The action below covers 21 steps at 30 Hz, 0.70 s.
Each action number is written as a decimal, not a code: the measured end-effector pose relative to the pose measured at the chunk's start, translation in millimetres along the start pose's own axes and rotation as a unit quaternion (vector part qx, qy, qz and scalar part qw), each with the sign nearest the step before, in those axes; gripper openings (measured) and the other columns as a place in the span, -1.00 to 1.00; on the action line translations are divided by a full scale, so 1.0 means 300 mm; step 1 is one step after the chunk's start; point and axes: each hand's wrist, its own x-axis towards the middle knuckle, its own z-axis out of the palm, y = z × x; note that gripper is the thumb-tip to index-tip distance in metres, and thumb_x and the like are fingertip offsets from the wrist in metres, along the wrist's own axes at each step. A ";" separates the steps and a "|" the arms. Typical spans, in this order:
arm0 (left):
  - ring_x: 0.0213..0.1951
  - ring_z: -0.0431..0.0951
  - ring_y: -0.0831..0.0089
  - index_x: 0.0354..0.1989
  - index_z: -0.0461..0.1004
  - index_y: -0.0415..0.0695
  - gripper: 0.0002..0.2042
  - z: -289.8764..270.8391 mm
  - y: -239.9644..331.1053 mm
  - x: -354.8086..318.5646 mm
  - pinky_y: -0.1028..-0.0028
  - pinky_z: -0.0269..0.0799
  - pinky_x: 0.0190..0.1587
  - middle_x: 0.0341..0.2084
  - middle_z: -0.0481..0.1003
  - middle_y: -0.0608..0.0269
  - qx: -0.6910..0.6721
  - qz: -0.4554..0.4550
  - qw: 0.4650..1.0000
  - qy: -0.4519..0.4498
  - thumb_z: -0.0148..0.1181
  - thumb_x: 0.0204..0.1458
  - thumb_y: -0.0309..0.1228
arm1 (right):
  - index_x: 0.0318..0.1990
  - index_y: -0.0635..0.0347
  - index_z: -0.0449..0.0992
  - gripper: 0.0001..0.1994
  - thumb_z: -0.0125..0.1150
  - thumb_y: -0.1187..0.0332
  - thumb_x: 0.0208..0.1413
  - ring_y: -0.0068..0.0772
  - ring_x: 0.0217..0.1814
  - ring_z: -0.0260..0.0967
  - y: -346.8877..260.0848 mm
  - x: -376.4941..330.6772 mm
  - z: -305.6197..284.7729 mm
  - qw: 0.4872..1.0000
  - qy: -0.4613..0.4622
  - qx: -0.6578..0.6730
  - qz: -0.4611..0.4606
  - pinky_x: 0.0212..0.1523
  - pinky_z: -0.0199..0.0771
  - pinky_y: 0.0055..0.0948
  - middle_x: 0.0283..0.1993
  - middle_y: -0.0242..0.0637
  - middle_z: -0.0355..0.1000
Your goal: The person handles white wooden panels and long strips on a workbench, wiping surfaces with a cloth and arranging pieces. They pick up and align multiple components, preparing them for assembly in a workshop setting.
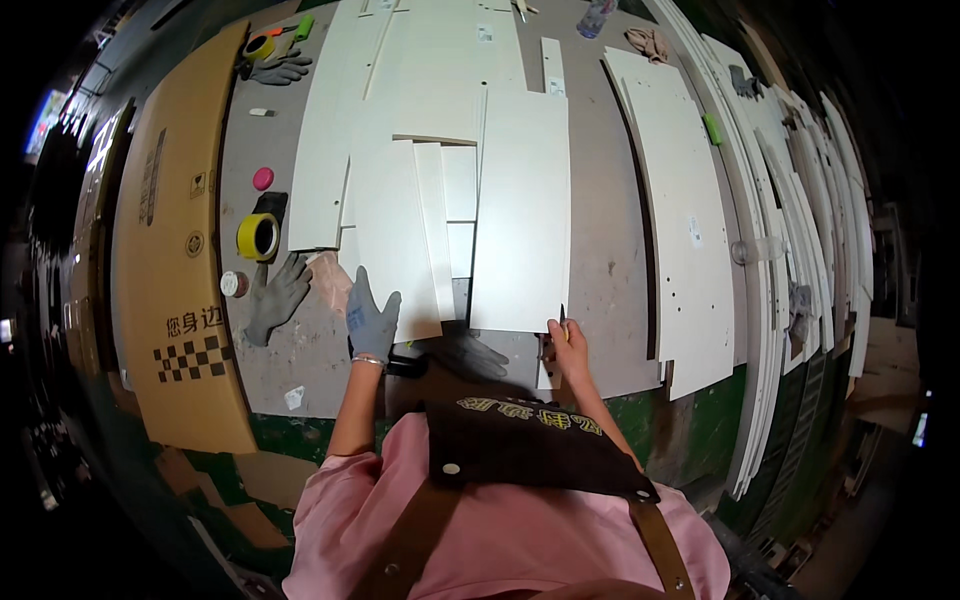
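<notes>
My left hand (372, 318) wears a grey glove and lies flat, fingers apart, on the near end of a white panel (395, 240). My right hand (565, 343) is bare and closed on a thin dark tool (562, 316), whose tip touches the near edge of a wider white panel (522, 210). Both panels lie among several overlapping white boards on the grey workbench (610, 270). I wear a pink shirt and a dark apron.
A yellow tape roll (257, 237), a spare grey glove (277, 296), a pink cap (262, 178) and a small white roll (233, 284) sit at the left. A brown cardboard sheet (170, 250) lies beyond. More white boards (690, 230) stack on the right.
</notes>
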 end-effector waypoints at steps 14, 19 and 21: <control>-0.35 0.48 0.54 -0.12 0.54 -0.32 -0.66 -0.151 -0.119 0.178 0.50 0.40 -0.26 -0.35 0.57 0.25 -0.205 -0.089 0.975 0.003 0.25 0.09 -0.27 | -0.40 0.07 0.33 -0.69 0.27 0.10 0.17 -0.69 -0.66 0.11 0.040 -0.025 -0.030 0.986 0.002 0.143 0.090 -0.66 0.40 -0.57 -0.59 -0.55 0.16; -0.53 0.30 0.59 -0.23 0.53 -0.28 -0.72 -0.274 -0.090 0.140 0.48 0.27 -0.43 -0.57 0.43 0.36 -0.242 -0.105 0.962 0.066 0.21 0.10 -0.26 | -0.35 0.08 0.36 -0.72 0.29 0.13 0.16 -0.67 -0.64 0.16 0.053 -0.057 -0.057 0.991 0.013 0.103 0.089 -0.65 0.31 -0.58 -0.57 -0.54 0.22; -0.52 0.33 0.58 -0.20 0.53 -0.29 -0.70 -0.284 -0.135 0.173 0.47 0.30 -0.41 -0.55 0.47 0.32 -0.236 -0.092 0.966 0.054 0.20 0.11 -0.25 | -0.32 0.10 0.36 -0.72 0.30 0.14 0.16 -0.66 -0.63 0.19 0.069 -0.057 -0.049 0.993 0.010 0.093 0.078 -0.65 0.30 -0.58 -0.55 -0.52 0.27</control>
